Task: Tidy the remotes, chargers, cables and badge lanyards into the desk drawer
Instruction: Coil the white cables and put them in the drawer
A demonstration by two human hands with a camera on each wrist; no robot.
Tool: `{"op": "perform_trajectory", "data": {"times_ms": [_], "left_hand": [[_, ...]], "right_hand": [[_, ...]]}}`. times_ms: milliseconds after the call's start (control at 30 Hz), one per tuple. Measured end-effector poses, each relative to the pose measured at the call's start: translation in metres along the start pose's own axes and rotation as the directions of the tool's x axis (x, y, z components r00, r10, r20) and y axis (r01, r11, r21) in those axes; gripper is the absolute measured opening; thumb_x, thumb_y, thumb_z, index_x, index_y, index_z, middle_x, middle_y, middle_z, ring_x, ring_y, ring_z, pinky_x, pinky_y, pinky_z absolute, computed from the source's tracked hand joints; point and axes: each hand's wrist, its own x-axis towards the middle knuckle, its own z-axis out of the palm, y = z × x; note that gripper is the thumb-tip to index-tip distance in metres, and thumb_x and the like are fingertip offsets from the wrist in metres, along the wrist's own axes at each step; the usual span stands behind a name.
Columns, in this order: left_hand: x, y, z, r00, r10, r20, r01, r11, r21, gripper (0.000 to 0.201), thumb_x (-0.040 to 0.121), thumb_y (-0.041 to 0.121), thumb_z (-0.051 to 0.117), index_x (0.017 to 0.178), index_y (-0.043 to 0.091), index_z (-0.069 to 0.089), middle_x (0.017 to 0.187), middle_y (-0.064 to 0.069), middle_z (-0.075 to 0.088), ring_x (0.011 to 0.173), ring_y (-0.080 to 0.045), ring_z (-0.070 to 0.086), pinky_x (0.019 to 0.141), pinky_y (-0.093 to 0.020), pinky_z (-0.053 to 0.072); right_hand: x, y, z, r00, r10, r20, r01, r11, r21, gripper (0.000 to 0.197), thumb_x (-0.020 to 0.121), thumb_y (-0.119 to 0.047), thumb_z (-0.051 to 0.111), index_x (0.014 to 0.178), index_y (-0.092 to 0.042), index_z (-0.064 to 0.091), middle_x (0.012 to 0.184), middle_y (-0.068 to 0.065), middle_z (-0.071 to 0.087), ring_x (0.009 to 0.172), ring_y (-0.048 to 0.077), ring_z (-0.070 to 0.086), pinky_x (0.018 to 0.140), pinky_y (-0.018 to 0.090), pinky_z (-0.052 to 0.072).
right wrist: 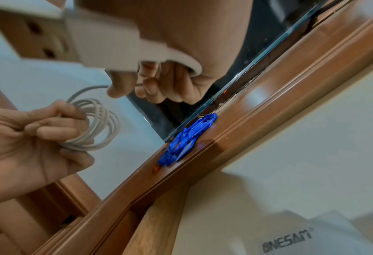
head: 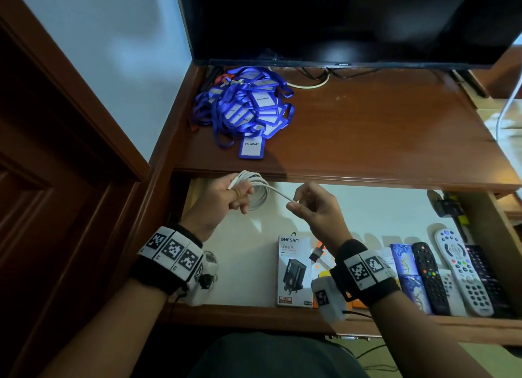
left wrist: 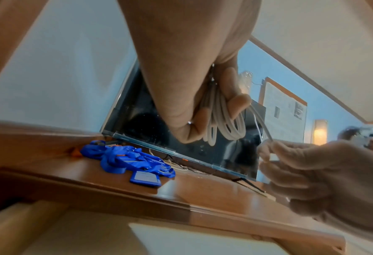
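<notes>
My left hand (head: 226,196) grips a coil of white cable (head: 258,189) above the open drawer (head: 248,264); the loops show in the left wrist view (left wrist: 222,120) and the right wrist view (right wrist: 98,124). My right hand (head: 310,205) pinches the free end of the same cable (head: 285,198), and the white plug (right wrist: 98,39) hangs near that wrist. A heap of blue badge lanyards (head: 248,109) lies on the desk top at the back left. In the drawer lie a charger box (head: 295,270) and several remotes (head: 454,278) at the right.
A dark TV screen (head: 339,21) stands at the back of the desk (head: 367,129), with cables under it. A wooden door frame (head: 70,151) rises at the left. Small boxes (head: 406,267) sit beside the remotes, and a black plug (head: 446,205) lies at the drawer's far right.
</notes>
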Motion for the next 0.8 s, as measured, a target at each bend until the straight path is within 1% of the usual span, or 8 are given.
{"op": "perform_trajectory", "data": {"times_ms": [133, 233, 367, 433, 500, 600, 700, 800], "left_hand": [[-0.003, 0.006, 0.011, 0.995, -0.082, 0.063, 0.094, 0.974, -0.207, 0.025, 0.096, 0.015, 0.041, 0.074, 0.005, 0.049, 0.049, 0.004, 0.032, 0.05, -0.014, 0.036, 0.053, -0.021, 0.042], [-0.005, 0.01, 0.015, 0.985, -0.101, 0.137, 0.136, 0.95, -0.28, 0.023, 0.088, 0.024, 0.047, 0.074, 0.007, 0.047, 0.049, 0.002, 0.031, 0.052, -0.017, 0.037, 0.054, -0.021, 0.04], [-0.004, 0.008, 0.012, 0.984, -0.084, 0.155, 0.128, 0.944, -0.304, 0.023, 0.088, 0.027, 0.052, 0.071, 0.013, 0.059, 0.05, 0.002, 0.035, 0.054, -0.015, 0.039, 0.054, -0.022, 0.036], [-0.004, 0.004, 0.014, 0.992, -0.074, 0.099, 0.091, 0.98, -0.178, 0.017, 0.084, 0.03, 0.058, 0.084, 0.016, 0.069, 0.058, 0.003, 0.049, 0.057, -0.01, 0.047, 0.057, -0.02, 0.041], [-0.002, -0.002, 0.014, 0.998, -0.062, -0.008, 0.063, 0.998, 0.027, 0.022, 0.084, 0.032, 0.067, 0.098, 0.015, 0.067, 0.071, 0.006, 0.062, 0.067, -0.006, 0.055, 0.067, -0.023, 0.046], [0.005, -0.01, 0.005, 0.997, -0.036, -0.073, 0.056, 0.959, 0.279, 0.022, 0.082, 0.031, 0.072, 0.099, 0.02, 0.063, 0.084, 0.008, 0.066, 0.077, -0.007, 0.061, 0.077, -0.031, 0.052], [0.006, -0.009, -0.003, 0.997, -0.069, 0.04, 0.043, 0.89, 0.455, 0.027, 0.077, 0.03, 0.076, 0.101, 0.021, 0.066, 0.089, 0.004, 0.071, 0.084, -0.012, 0.066, 0.08, -0.031, 0.054], [0.0, -0.002, -0.001, 0.979, -0.148, 0.14, 0.077, 0.905, 0.419, 0.014, 0.084, 0.014, 0.071, 0.096, 0.009, 0.069, 0.075, -0.005, 0.072, 0.066, -0.01, 0.065, 0.063, -0.02, 0.05]], "right_hand": [[-0.005, -0.01, 0.019, 0.988, 0.028, 0.152, -0.041, 0.995, 0.086, 0.024, 0.082, -0.035, 0.065, 0.102, -0.024, 0.057, 0.057, -0.005, 0.041, 0.054, 0.011, 0.035, 0.053, 0.023, 0.03], [-0.008, -0.018, 0.03, 0.958, 0.075, 0.278, -0.127, 0.976, 0.175, 0.037, 0.088, -0.034, 0.051, 0.118, -0.013, 0.053, 0.064, -0.001, 0.048, 0.053, 0.006, 0.04, 0.051, 0.017, 0.032], [-0.002, -0.027, 0.036, 0.95, 0.122, 0.286, -0.209, 0.932, 0.297, 0.035, 0.09, -0.029, 0.048, 0.115, -0.004, 0.05, 0.066, -0.003, 0.038, 0.051, 0.006, 0.031, 0.046, 0.016, 0.025], [0.001, -0.032, 0.036, 0.955, 0.149, 0.257, -0.222, 0.933, 0.283, 0.023, 0.095, -0.021, 0.046, 0.11, -0.004, 0.049, 0.071, 0.0, 0.041, 0.053, 0.005, 0.035, 0.047, 0.013, 0.029], [0.003, -0.031, 0.036, 0.953, 0.189, 0.239, -0.245, 0.941, 0.234, 0.017, 0.1, -0.014, 0.043, 0.111, -0.004, 0.051, 0.082, 0.005, 0.05, 0.066, 0.009, 0.044, 0.055, 0.015, 0.037], [0.003, -0.024, 0.033, 0.948, 0.201, 0.247, -0.231, 0.968, 0.101, 0.02, 0.097, -0.018, 0.043, 0.108, -0.003, 0.052, 0.088, 0.006, 0.052, 0.076, 0.016, 0.046, 0.066, 0.027, 0.041], [0.0, -0.017, 0.029, 0.939, 0.179, 0.295, -0.162, 0.984, -0.079, 0.016, 0.094, -0.025, 0.042, 0.094, -0.011, 0.05, 0.077, 0.003, 0.051, 0.07, 0.017, 0.047, 0.066, 0.044, 0.043], [-0.003, -0.013, 0.029, 0.931, 0.179, 0.318, -0.111, 0.969, -0.221, 0.023, 0.089, -0.035, 0.04, 0.088, -0.013, 0.044, 0.075, 0.01, 0.053, 0.068, 0.029, 0.048, 0.07, 0.054, 0.045]]}}
